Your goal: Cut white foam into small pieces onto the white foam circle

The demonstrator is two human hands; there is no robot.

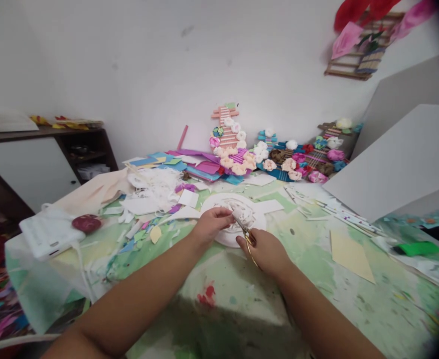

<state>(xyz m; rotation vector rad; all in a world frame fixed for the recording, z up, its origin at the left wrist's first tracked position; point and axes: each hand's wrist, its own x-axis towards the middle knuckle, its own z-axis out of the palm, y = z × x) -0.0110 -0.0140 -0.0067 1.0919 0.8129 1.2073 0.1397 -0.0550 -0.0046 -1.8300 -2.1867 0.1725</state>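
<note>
In the middle of the table lies a white disc [258, 237] with loose white strips and curls bunched at its centre. My right hand [266, 249] grips a pair of scissors [245, 231] with gold-coloured handles, the blades pointing up and left over the disc. My left hand [215, 224] is closed in a pinch at the disc's left side, close to the blade tips. It seems to hold a bit of the white material, but what lies between its fingers is too small to make out. A white strip [269, 207] sticks out to the right from behind the disc.
A heap of white shreds [155, 182] and paper scraps [144, 239] lies to the left, beside a white box-shaped device [51, 232]. Decorated flower crafts [236, 149] lean on the wall. White boards [398, 159], a yellow sheet [350, 254] and a green roll [417, 248] are at right.
</note>
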